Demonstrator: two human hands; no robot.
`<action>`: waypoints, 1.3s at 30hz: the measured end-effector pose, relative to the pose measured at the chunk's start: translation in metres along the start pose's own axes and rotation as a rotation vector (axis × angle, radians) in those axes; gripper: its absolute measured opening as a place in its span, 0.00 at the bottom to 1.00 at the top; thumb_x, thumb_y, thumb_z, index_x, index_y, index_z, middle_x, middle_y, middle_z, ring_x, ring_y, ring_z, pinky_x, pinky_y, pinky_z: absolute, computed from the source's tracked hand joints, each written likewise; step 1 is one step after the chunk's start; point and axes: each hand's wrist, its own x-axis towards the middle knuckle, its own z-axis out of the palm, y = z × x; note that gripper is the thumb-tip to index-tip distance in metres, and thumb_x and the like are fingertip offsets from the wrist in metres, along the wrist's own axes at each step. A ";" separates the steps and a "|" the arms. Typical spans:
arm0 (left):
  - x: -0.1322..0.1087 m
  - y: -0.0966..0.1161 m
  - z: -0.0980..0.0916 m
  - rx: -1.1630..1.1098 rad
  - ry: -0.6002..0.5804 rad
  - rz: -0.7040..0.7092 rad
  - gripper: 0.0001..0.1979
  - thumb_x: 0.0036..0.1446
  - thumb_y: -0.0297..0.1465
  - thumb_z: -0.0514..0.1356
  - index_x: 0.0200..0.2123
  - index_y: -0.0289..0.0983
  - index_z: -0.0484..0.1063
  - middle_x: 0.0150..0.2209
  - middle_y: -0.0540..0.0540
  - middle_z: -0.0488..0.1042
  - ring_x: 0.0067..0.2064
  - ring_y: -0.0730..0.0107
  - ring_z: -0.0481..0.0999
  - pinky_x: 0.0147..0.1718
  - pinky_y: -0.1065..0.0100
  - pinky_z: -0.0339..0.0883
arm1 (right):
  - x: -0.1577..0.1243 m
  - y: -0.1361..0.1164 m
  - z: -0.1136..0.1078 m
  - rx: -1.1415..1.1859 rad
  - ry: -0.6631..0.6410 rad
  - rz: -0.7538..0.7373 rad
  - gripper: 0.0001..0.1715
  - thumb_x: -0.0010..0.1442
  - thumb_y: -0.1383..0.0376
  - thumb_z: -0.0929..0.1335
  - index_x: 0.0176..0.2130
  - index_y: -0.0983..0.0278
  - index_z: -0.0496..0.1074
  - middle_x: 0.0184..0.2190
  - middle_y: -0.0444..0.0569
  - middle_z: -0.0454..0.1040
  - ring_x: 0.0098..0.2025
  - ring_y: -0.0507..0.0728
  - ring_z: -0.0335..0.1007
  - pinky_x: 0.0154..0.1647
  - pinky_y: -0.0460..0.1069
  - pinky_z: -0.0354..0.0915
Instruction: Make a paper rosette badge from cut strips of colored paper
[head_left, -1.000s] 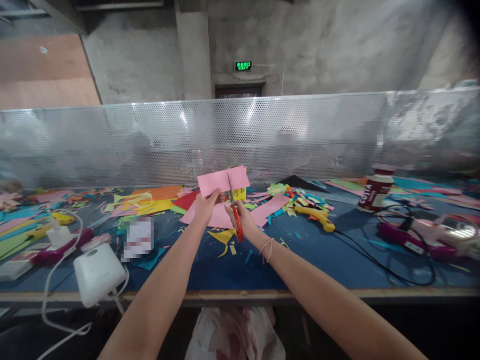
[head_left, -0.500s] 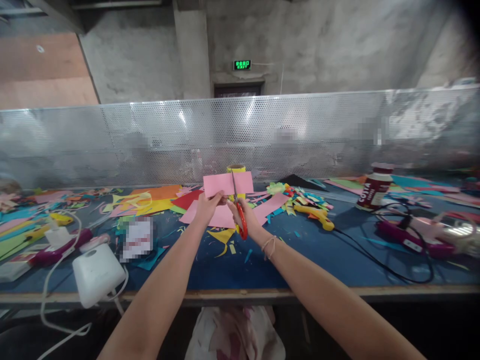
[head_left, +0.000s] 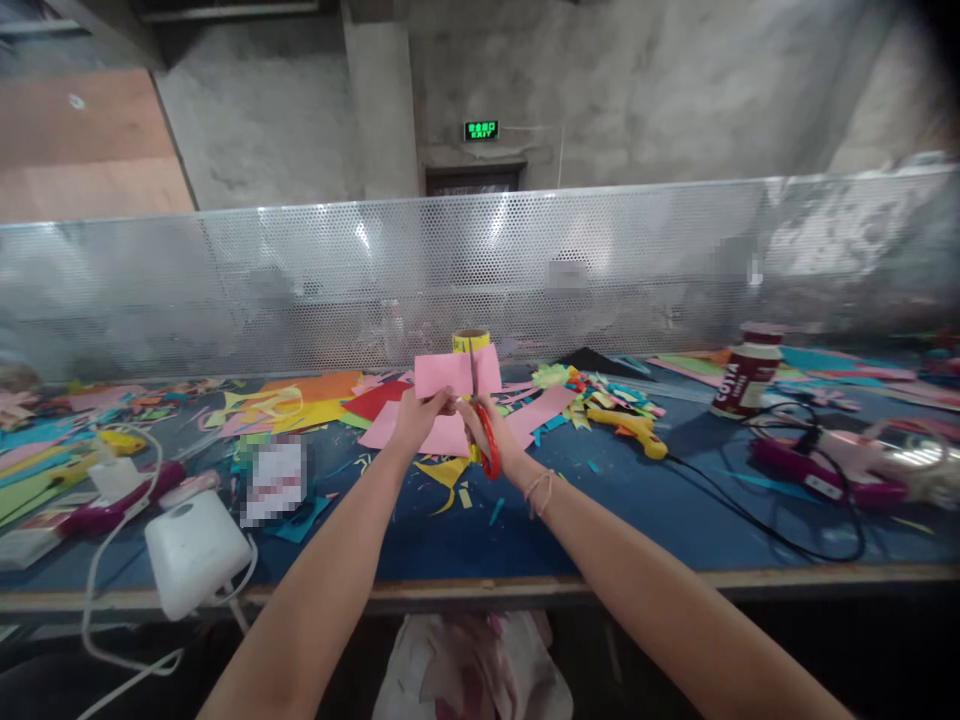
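Blue table (head_left: 450,550) with a pink paper (head_left: 442,375) at the scissors (head_left: 490,450)

Nearest to the person, at the left of the table edge, stands a white box (head_left: 196,560). More inside, a yellow scrap (head_left: 444,470) lies in the middle, just before a larger pink sheet (head_left: 382,428). To the right rests a yellow glue gun (head_left: 630,430), and farther right there is a dark red bottle (head_left: 748,372).

Over the pink sheet, the left hand (head_left: 411,418) pinches the lower edge of the pink paper between thumb and fingers, so the paper is held up above the table. The right hand (head_left: 498,430) is closed around the red handles of the scissors. Their blades point away from the person and cross the right part of the paper; how wide they stand apart, I cannot tell.

Compared with one second ago, the paper is a little more to the right and lower, so the rim of the yellow roll (head_left: 471,343) behind it now shows above. Also, the part right of the blades now tilts upward against the left part. From this I judge that the cut has become deeper; whether both parts are still joined is too small to see.

Behind the roll stands a metal screen (head_left: 480,270) with small holes, and beyond it shines a green exit sign (head_left: 481,131).
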 end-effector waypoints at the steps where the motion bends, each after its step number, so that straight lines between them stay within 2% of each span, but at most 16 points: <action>1: 0.000 0.000 0.000 0.012 -0.004 -0.001 0.17 0.42 0.38 0.64 0.32 0.30 0.73 0.29 0.42 0.76 0.28 0.67 0.75 0.32 0.64 0.72 | 0.000 0.000 0.000 -0.003 -0.010 0.008 0.22 0.48 0.47 0.66 0.28 0.61 0.58 0.14 0.37 0.59 0.16 0.48 0.56 0.17 0.45 0.56; 8: -0.002 0.001 0.002 0.048 -0.019 0.000 0.16 0.42 0.39 0.63 0.28 0.30 0.72 0.25 0.43 0.75 0.26 0.67 0.74 0.30 0.64 0.72 | 0.004 0.007 0.001 -0.046 0.028 0.054 0.21 0.49 0.47 0.65 0.27 0.61 0.58 0.14 0.37 0.59 0.16 0.48 0.55 0.16 0.44 0.56; 16: -0.001 -0.001 0.003 0.011 0.012 -0.022 0.16 0.41 0.37 0.65 0.31 0.30 0.73 0.27 0.41 0.76 0.27 0.65 0.75 0.31 0.62 0.72 | 0.008 0.012 0.002 -0.066 0.070 0.116 0.21 0.46 0.49 0.67 0.27 0.60 0.56 0.13 0.36 0.56 0.14 0.48 0.53 0.13 0.45 0.52; 22: 0.003 -0.009 0.004 -0.152 0.054 -0.051 0.14 0.42 0.36 0.64 0.30 0.30 0.72 0.24 0.43 0.75 0.27 0.65 0.75 0.33 0.61 0.71 | 0.012 0.019 -0.002 -0.083 0.070 0.042 0.22 0.45 0.49 0.68 0.26 0.61 0.56 0.15 0.38 0.58 0.16 0.48 0.52 0.15 0.45 0.52; 25: 0.007 -0.012 0.001 -0.207 0.068 -0.011 0.13 0.44 0.35 0.61 0.30 0.31 0.71 0.25 0.44 0.74 0.28 0.66 0.74 0.33 0.62 0.70 | 0.014 0.024 -0.004 -0.111 0.079 0.008 0.22 0.45 0.48 0.68 0.25 0.61 0.57 0.16 0.39 0.58 0.17 0.48 0.51 0.16 0.45 0.51; 28: 0.011 -0.013 -0.005 -0.120 0.147 0.071 0.11 0.44 0.35 0.60 0.30 0.32 0.71 0.27 0.46 0.74 0.27 0.70 0.73 0.30 0.66 0.68 | 0.016 0.026 -0.004 -0.102 0.091 -0.028 0.23 0.45 0.47 0.67 0.25 0.61 0.56 0.17 0.38 0.56 0.18 0.47 0.49 0.16 0.44 0.50; 31: 0.013 -0.013 -0.010 0.001 0.206 0.122 0.10 0.44 0.34 0.60 0.29 0.33 0.72 0.25 0.48 0.72 0.24 0.74 0.69 0.27 0.70 0.66 | 0.017 0.024 -0.004 -0.082 0.095 -0.002 0.23 0.45 0.48 0.67 0.26 0.61 0.57 0.16 0.37 0.55 0.17 0.47 0.48 0.16 0.44 0.48; 34: 0.014 -0.014 -0.012 0.040 0.208 0.106 0.10 0.44 0.34 0.60 0.27 0.33 0.71 0.23 0.49 0.70 0.23 0.74 0.68 0.26 0.70 0.64 | 0.015 0.015 -0.005 -0.058 0.075 0.057 0.21 0.47 0.49 0.66 0.26 0.60 0.56 0.16 0.37 0.55 0.17 0.47 0.50 0.16 0.44 0.49; 39: 0.016 -0.017 -0.013 0.044 0.178 0.069 0.09 0.41 0.34 0.61 0.20 0.34 0.68 0.19 0.50 0.68 0.23 0.72 0.69 0.27 0.68 0.65 | 0.012 0.005 -0.007 -0.052 0.058 0.068 0.20 0.47 0.50 0.67 0.25 0.60 0.55 0.15 0.36 0.54 0.16 0.48 0.50 0.16 0.44 0.51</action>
